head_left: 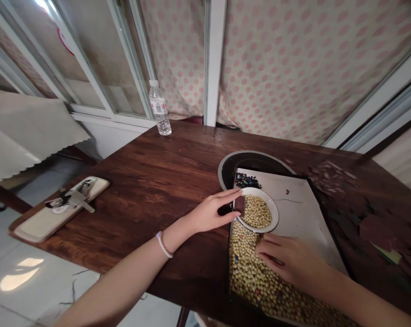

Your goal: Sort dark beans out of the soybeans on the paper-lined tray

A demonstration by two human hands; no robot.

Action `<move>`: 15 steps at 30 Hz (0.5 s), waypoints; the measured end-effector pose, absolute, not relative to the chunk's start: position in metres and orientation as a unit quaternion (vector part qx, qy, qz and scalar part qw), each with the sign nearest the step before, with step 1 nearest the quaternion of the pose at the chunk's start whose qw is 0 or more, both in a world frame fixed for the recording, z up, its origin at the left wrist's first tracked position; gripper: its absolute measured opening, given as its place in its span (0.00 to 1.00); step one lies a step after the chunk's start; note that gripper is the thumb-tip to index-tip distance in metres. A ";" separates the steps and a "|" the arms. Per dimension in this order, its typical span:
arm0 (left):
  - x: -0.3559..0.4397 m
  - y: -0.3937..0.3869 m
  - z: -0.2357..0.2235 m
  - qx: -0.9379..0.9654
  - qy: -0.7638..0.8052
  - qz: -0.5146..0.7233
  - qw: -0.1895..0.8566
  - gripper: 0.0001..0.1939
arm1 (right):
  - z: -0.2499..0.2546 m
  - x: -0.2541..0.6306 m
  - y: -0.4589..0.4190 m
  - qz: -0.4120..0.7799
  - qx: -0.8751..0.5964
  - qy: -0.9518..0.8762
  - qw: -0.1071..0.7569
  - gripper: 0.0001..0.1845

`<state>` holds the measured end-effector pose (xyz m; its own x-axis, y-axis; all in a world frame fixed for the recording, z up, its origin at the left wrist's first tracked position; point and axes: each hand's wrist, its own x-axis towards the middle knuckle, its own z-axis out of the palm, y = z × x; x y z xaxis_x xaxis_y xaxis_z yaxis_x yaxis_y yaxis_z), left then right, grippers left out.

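1. While the left hand (pixel 210 211) pinches narrowly, a dark brown square (pixel 239 205) sits between thumb and fingertips, its long side upright, touching the left rim of a white bowl (pixel 276 213) of soybeans
2. Farther from that square, the right hand (pixel 290 256) lies just below and right of the bowl, fingers curled over a small dark sliver (pixel 276 260), hard to make out, above loose soybeans (pixel 256 277) on a dark tray (pixel 323 231)
3. Beyond the bowl, a white paper sheet (pixel 294 209) lines the tray, with a small heap of dark blue beans (pixel 248 180) at its far corner
4. Farther along the wooden desk (pixel 140 177) are a round black dish (pixel 249 162), partly under the tray, a plastic water bottle (pixel 160 109) and, off left, a pale board (pixel 31 229) carrying metal clips (pixel 77 197)
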<state>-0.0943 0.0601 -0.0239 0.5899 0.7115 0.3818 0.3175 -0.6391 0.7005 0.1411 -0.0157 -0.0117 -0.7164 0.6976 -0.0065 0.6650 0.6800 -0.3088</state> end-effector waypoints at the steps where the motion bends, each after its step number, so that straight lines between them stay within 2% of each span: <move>1: -0.094 0.060 -0.024 0.843 0.306 0.332 0.292 0.27 | -0.008 0.140 -0.016 0.159 -0.371 -0.913 0.061 0.08; 5: -0.095 0.061 -0.024 0.851 0.303 0.323 0.283 0.28 | 0.010 0.136 -0.004 0.232 -0.405 -0.872 0.148 0.07; 10: -0.096 0.063 -0.025 0.862 0.295 0.310 0.273 0.28 | 0.016 0.116 0.043 0.183 -0.451 -0.835 0.258 0.04; 15: -0.098 0.062 -0.025 0.869 0.296 0.301 0.259 0.29 | 0.002 0.099 0.067 0.144 -0.389 -0.869 0.271 0.07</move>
